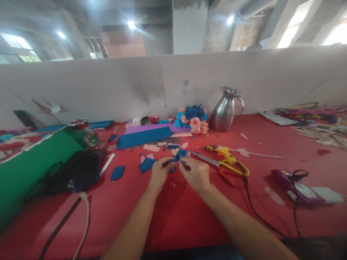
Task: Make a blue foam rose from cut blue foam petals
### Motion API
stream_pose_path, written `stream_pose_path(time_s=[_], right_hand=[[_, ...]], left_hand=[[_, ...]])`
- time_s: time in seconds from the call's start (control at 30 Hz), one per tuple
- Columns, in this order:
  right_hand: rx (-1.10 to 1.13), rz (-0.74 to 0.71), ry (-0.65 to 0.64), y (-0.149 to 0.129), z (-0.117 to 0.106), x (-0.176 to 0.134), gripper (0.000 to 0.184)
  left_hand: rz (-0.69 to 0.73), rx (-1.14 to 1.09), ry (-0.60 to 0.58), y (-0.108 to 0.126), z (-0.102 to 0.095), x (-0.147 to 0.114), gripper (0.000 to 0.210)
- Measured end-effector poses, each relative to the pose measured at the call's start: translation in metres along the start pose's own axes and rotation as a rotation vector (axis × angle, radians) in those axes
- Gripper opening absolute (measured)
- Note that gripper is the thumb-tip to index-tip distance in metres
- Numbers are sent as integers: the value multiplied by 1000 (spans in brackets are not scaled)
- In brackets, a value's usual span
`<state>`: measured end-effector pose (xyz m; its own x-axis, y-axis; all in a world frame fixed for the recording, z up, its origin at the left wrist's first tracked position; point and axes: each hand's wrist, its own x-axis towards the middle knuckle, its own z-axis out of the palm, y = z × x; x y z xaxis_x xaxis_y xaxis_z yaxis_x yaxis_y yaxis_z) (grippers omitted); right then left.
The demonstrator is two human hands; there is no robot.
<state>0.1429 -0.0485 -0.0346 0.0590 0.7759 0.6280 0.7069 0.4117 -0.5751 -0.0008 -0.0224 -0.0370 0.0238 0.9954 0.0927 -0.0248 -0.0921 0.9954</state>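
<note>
Between the fingertips of my left hand (162, 172) and my right hand (195, 172) is a small blue paper flower (177, 157), pinched from both sides. Both hands are closed on it just above the red table. Blue paper petals (147, 165) lie beside my left hand, and one rounded blue petal (117, 173) rests farther left. Open-bladed scissors (214, 161) with yellow and red handles lie right of my right hand. A yellow hot glue gun (223, 153) sits just behind them, its nozzle pointing left. My fingers partly cover the flower.
Blue paper sheets (143, 137), finished blue and pink paper flowers (195, 119) and a metal jug (223, 110) stand behind. At left are a green board (48, 159), a phone (86, 172) and a glass jar (86, 133). A purple power strip (298, 187) and cords lie at right.
</note>
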Motion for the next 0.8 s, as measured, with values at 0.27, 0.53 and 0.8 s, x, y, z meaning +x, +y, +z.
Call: stream_pose_path(time_s=[0.27, 0.53, 0.8], right_hand=[[551, 355, -115, -5, 3, 9, 22], [287, 178, -111, -3, 1, 4, 13], [89, 68, -85, -3, -1, 3, 16]], left_hand=[[3, -11, 23, -6, -1, 2, 24], [-9, -30, 26, -3, 0, 1, 23], [-11, -43, 20, 1, 1, 0, 22]])
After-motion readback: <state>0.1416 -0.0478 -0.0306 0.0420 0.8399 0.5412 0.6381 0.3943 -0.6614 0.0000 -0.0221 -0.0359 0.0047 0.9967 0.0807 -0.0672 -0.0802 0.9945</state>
